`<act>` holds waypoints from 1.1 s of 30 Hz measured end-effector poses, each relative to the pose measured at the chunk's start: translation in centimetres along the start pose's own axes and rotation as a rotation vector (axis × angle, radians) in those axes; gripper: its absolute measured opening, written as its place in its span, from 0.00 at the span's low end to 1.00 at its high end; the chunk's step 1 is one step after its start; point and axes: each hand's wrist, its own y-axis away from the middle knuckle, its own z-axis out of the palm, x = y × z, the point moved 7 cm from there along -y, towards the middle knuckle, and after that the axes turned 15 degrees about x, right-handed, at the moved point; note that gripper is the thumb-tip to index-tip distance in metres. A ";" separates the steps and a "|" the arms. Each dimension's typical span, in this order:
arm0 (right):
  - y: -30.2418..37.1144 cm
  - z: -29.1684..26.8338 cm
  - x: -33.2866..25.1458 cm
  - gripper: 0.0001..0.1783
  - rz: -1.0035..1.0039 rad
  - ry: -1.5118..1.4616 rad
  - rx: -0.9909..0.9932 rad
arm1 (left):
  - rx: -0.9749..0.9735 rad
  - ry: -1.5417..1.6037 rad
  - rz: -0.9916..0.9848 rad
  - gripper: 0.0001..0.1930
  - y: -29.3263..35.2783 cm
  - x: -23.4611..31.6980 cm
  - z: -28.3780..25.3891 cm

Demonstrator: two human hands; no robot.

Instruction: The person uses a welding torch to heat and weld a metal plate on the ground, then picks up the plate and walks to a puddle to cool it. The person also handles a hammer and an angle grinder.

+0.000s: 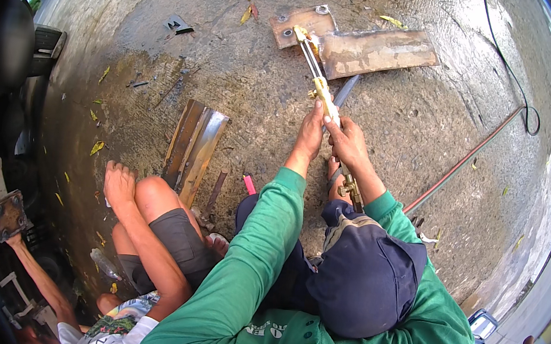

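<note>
Head view: the left hand (309, 134) and right hand (349, 143) both close around a torch (326, 95), its tip over a metal plate (317, 20), far in the scene. Near left is a co-worker (177, 245).

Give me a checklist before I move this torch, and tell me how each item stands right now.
1. Two-handed grip: ok; left hand and right hand both hold the cutting torch.
2. Tip at the rusty metal bracket: ok; contact is unclear.
3. Hands gloved: not ok, both bare.
4. Torch lit: cannot tell; the tip shows too small.
5. Red-and-green hose away from the tip: ok, off to the right.
6. Co-worker's nearer hand away from the tip: ok, off to the left.
</note>
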 end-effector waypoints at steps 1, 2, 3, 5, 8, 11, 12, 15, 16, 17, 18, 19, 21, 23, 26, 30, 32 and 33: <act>0.1 0.1 0.0 0.34 0.030 -0.020 -0.027 | 0.004 0.007 0.001 0.39 0.0 0.0 -0.1; 0.2 0.2 0.0 0.34 0.060 -0.040 -0.050 | 0.005 0.014 0.002 0.39 0.0 0.0 -0.1; 0.0 0.2 0.2 0.34 0.036 -0.036 -0.040 | 0.006 0.021 0.004 0.39 0.0 0.0 0.0; -0.3 0.4 0.4 0.33 -0.012 -0.028 -0.021 | 0.007 0.019 -0.003 0.39 0.1 0.0 0.0; -0.2 0.2 0.7 0.33 0.032 -0.039 -0.013 | 0.012 0.010 -0.011 0.39 0.0 0.0 0.2; -0.4 0.1 0.5 0.33 0.005 -0.021 -0.007 | 0.010 0.011 -0.016 0.38 -0.1 0.0 0.3; -0.5 0.1 0.4 0.33 -0.007 -0.014 -0.004 | 0.008 0.014 -0.017 0.38 -0.1 0.0 0.2; -0.5 0.1 0.4 0.34 -0.040 -0.004 0.006 | 0.014 0.037 -0.014 0.38 -0.2 -0.2 0.1; -0.5 0.2 0.4 0.34 -0.050 -0.008 0.009 | 0.013 0.030 -0.017 0.38 -0.2 -0.2 0.1; -0.5 0.2 0.4 0.34 -0.060 -0.013 0.013 | 0.010 0.023 -0.021 0.38 -0.2 -0.2 0.1; -0.5 0.2 0.5 0.34 -0.055 -0.008 0.014 | 0.008 0.016 -0.024 0.38 -0.2 -0.2 0.1; -0.5 0.2 0.5 0.34 -0.050 -0.003 0.014 | 0.007 0.012 -0.027 0.38 -0.2 -0.3 0.1; -0.5 0.1 0.4 0.35 -0.033 0.004 0.012 | 0.006 0.003 -0.029 0.38 -0.2 -0.2 0.2; -0.5 0.0 0.5 0.35 -0.006 0.012 0.007 | -0.001 0.006 -0.028 0.38 -0.2 -0.2 0.3; -0.5 0.0 0.4 0.35 -0.017 0.000 0.013 | -0.004 0.004 -0.029 0.38 -0.3 -0.4 0.2; -0.7 0.0 0.5 0.35 -0.038 0.005 0.022 | -0.007 -0.001 -0.032 0.38 -0.4 -0.5 0.2; -0.7 -0.1 0.3 0.34 -0.042 0.011 0.031 | -0.011 0.015 -0.035 0.38 -0.5 -0.5 0.3; -0.6 -0.2 0.2 0.34 -0.037 0.013 0.029 | -0.012 0.023 -0.036 0.37 -0.6 -0.6 0.3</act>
